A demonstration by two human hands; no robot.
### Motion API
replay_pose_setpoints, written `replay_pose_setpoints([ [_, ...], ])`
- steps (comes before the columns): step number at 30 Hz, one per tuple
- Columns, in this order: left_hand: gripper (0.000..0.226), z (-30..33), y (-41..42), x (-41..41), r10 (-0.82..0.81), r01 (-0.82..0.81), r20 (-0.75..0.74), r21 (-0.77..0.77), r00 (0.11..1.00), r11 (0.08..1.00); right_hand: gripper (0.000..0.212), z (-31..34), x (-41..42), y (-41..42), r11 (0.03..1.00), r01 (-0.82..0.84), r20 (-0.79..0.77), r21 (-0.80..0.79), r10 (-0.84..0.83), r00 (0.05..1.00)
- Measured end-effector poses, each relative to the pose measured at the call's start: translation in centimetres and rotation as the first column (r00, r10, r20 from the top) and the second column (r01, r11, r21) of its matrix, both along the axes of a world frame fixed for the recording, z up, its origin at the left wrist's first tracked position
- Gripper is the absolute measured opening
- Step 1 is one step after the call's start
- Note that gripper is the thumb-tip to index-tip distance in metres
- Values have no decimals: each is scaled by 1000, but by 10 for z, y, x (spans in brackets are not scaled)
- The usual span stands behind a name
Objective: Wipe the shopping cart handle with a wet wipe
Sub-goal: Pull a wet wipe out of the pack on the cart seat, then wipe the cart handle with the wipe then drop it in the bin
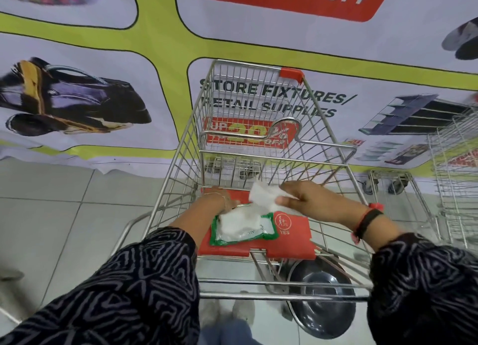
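Observation:
A steel wire shopping cart stands in front of me, its metal handle bar near the bottom of the view. A green-edged wet wipe pack lies on the red child seat flap. My left hand presses on the far end of the pack. My right hand pinches a white wet wipe, which stretches up out of the pack's opening. Both hands are beyond the handle bar, above the seat flap.
A large printed sale banner covers the wall right behind the cart. Another wire cart stands at the right. A dark round bowl sits low under the handle. Grey floor tiles lie to the left.

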State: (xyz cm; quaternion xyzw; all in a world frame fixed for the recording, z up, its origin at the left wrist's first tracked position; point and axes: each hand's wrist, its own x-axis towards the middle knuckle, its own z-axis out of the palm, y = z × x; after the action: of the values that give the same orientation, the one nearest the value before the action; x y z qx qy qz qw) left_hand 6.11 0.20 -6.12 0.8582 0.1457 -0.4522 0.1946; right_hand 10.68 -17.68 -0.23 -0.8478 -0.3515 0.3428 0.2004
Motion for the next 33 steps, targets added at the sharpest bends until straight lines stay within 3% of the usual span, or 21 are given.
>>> replay_pose_setpoints([
  [2,49,9,-6,2,246,-233,8,-288,969,929,22,5,-5,2,995,-95,85,27,93,992],
  [4,62,24,-11,4,512,-499,-150,-564,846,658,13,12,-10,6,989,-135,136,65,125,983],
  [6,78,35,-9,4,612,-617,-292,-663,735,425,18,23,-17,8,986,-135,208,96,113,972],
  [8,84,49,-5,3,602,-623,-355,-714,715,318,21,34,-25,7,989,-104,258,110,72,964],
  [11,74,78,6,-6,616,-591,-357,-775,702,224,37,49,-41,3,993,-89,356,76,57,933],
  [13,44,100,8,-13,668,-549,-287,-807,686,217,45,60,-52,1,994,-40,358,100,1,934],
  [15,19,122,7,-20,727,-520,-209,-823,654,231,30,76,-68,2,967,53,302,249,-129,945],
  [17,19,145,5,-32,783,-481,-168,-857,599,185,4,94,-82,2,904,196,260,380,-307,915],
  [20,17,178,0,-59,808,-379,-128,-917,575,125,17,114,-105,-2,718,430,24,547,-527,849],
  [23,24,196,-7,-92,817,-336,-167,-941,551,34,15,127,-133,-1,526,567,-286,634,-522,804],
  [26,21,202,-15,-126,873,-308,-204,-949,444,-65,23,127,-159,-4,507,544,-300,669,-485,821],
  [28,25,201,-20,-143,926,-280,-174,-957,336,-78,27,125,-174,-6,493,552,-326,673,-471,819],
  [30,36,198,-27,-158,959,-264,-154,-961,236,-89,26,120,-187,-12,563,471,-162,680,-511,844],
  [33,40,190,-34,-181,975,-303,-186,-942,118,-143,6,115,-211,-27,817,129,406,562,-409,817],
])
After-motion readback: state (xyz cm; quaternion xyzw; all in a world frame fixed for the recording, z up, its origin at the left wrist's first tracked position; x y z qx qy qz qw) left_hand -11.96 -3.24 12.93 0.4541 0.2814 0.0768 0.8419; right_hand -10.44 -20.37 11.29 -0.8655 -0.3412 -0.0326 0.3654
